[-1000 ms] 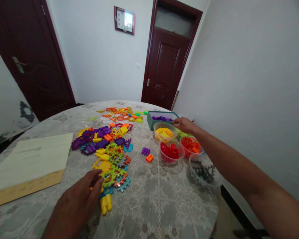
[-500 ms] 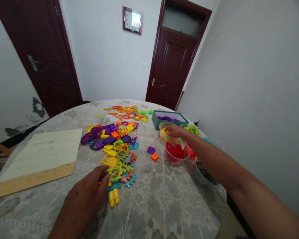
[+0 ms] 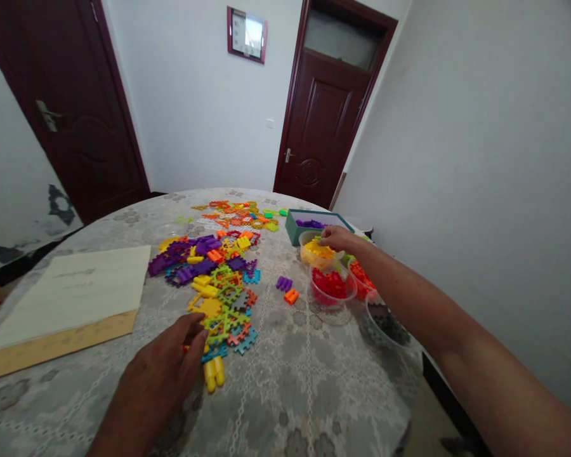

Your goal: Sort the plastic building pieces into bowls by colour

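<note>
My left hand [image 3: 164, 371] lies palm down on the table, fingers stretched onto the near edge of a joined sheet of green, yellow and blue plastic pieces [image 3: 223, 311]. A yellow twin-peg piece [image 3: 213, 373] lies just right of that hand. My right hand [image 3: 337, 238] reaches across to the far rim of a clear bowl of yellow pieces [image 3: 313, 255]. Its fingers are curled downward, and what they hold, if anything, is hidden.
A bowl of red pieces [image 3: 330, 287], one of orange pieces [image 3: 360, 274] and one of dark pieces [image 3: 385, 320] stand beside a teal box [image 3: 295, 230]. Loose purple [image 3: 283, 283] and orange [image 3: 290, 296] pieces lie mid-table. A pale board [image 3: 71, 292] lies left. Purple pieces [image 3: 190, 257] spread behind.
My right hand dipped from the teal box side into the yellow bowl, then lifted to its far rim. My left hand stayed on the joined pieces. The view shifted slightly.
</note>
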Motion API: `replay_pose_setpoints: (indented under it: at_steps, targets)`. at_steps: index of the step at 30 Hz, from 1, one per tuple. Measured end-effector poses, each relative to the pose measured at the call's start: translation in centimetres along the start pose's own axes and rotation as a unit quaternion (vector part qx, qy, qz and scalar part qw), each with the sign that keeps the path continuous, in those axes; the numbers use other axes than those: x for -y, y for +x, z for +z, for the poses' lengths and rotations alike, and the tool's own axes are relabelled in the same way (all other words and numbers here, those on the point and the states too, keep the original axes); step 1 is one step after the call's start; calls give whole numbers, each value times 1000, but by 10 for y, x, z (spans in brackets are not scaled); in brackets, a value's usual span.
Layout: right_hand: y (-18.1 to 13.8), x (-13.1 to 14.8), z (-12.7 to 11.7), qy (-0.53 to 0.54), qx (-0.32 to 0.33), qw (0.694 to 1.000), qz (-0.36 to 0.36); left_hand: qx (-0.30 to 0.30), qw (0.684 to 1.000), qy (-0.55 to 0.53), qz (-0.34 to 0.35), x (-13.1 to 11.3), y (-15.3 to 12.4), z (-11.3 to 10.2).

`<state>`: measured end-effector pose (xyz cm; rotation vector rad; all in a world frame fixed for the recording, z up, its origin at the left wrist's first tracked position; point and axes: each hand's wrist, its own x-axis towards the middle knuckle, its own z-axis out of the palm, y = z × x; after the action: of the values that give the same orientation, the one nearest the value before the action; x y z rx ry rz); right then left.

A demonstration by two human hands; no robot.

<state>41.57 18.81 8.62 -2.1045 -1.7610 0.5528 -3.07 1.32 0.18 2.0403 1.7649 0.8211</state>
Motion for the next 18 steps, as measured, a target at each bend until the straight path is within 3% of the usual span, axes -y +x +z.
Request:
replay_pose_setpoints:
  at_steps: [7,14,18]
  targets:
    - [1,-7,0,73,-71,995,14,0,1000,-8,13,2,1,3]
    - [9,-42,-49,92,-205,972,72,4,1000,-9,10,5,2,-1]
    - [6,-70,-66,101,-226,961,124,14,1000,1,-4,5,3,-8]
